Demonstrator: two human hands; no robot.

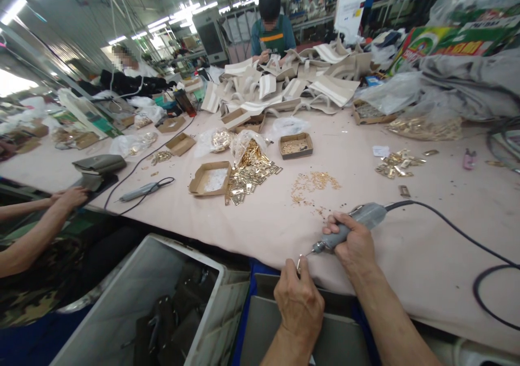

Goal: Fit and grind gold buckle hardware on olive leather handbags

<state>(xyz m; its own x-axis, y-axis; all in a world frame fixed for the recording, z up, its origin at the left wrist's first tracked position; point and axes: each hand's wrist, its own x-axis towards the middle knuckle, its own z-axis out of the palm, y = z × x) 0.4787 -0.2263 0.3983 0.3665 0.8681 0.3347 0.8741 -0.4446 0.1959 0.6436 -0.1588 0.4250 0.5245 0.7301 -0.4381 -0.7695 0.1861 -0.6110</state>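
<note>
My right hand (pixel 356 246) is wrapped round a grey electric screwdriver (pixel 372 214), its bit pointing down and left toward my left hand (pixel 299 301). Between the fingertips of my left hand is a small shiny metal plate (pixel 299 264), mostly covered by the fingers. The bit's tip is at or very near that plate; whether it touches, I cannot tell. Beneath my left hand lies a flat grey-olive piece (pixel 260 328) at the table's front edge. Small gold-coloured screws or similar bits (pixel 317 184) are scattered on the table beyond my hands.
Metal plates (pixel 252 175) spill from a plastic bag beside a cardboard tray (pixel 195 186). More plates (pixel 398 163) lie at the right. The screwdriver's cord (pixel 455 228) loops rightward. A second screwdriver (pixel 140 191), a white crate (pixel 219 279) and a co-worker's hands (pixel 73 197) are leftward.
</note>
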